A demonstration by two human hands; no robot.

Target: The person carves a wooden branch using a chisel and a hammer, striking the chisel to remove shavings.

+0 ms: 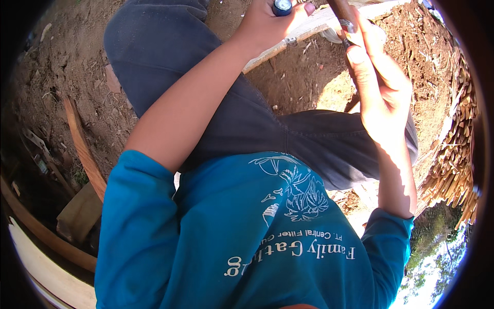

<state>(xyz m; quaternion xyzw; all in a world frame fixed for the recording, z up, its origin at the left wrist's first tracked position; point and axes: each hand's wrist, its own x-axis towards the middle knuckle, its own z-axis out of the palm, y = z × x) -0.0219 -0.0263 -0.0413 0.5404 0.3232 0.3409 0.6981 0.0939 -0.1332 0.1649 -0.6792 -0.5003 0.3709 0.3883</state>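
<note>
At the top centre, my left hand (pixel 265 26) is closed round a dark blue cylinder with a pale round end (pixel 282 6); the rest of it is hidden or out of view. Under and beside that hand lies a pale wooden board (pixel 267 53). My right hand (pixel 382 85), at the upper right, grips a brown rod-like wooden piece (pixel 339 9) with a pale, shiny band, thumb and fingers pressed along it. Its upper end runs out of the picture, and a thin dark part continues down beside the thumb.
My legs in dark trousers (pixel 159 56) are bent on the bare soil (pixel 319 77). A large bundle of thin sticks (pixel 455 159) stands at the right. Several wood strips (pixel 85 147) and a pale plank (pixel 49 273) lie at the left.
</note>
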